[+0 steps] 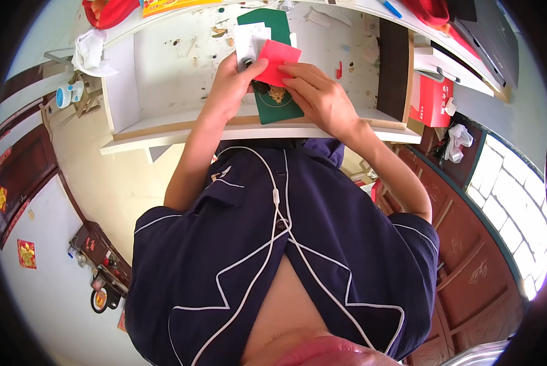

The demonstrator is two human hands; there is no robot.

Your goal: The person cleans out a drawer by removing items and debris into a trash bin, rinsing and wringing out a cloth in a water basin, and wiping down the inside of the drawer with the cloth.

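Observation:
My left hand (232,84) is closed on a white paper piece (249,41) and a red paper packet (279,61), its thumb lying on the packet's left edge. Something small and dark shows between that thumb and the white paper; I cannot make out its kind. The fingers of my right hand (322,94) pinch the packet's right side. Under both hands a flat dark-green piece (276,24) with a gold design near its lower end lies across the open drawer (182,116).
Scraps and dark specks litter the drawer's white bottom, along with a small red item (339,70). A red box (432,100) stands to the right. At the left are a white-and-blue container (69,95) and a white plastic bag (90,52). A dark laptop-like object (487,36) sits upper right.

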